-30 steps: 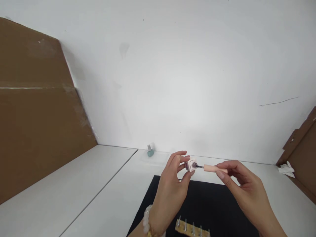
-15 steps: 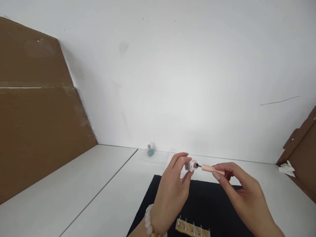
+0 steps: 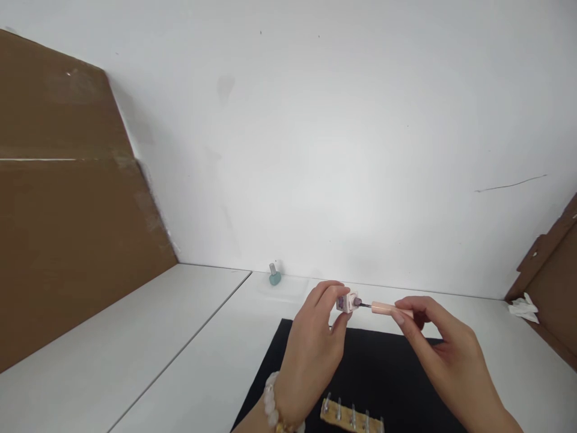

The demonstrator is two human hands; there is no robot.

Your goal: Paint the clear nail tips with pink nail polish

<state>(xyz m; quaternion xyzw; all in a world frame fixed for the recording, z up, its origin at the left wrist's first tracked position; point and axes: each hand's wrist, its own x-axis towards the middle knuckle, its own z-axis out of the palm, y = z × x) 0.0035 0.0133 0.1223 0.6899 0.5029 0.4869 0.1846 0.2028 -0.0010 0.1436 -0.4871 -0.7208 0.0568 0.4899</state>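
Low in the frame, our left hand (image 3: 315, 352) pinches a small bottle (image 3: 348, 302) — our right hand (image 3: 444, 355) pinches its brush cap (image 3: 391, 310), above the black mat (image 3: 387, 376).

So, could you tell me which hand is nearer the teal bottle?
Left. The left hand is right of the teal bottle, closer to the person; the right hand is farther right.

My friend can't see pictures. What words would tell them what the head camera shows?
The left hand holds a small pale bottle and the right hand holds its peach brush cap, brush at the bottle's mouth, over a black mat on a white table. A teal bottle stands by the wall.
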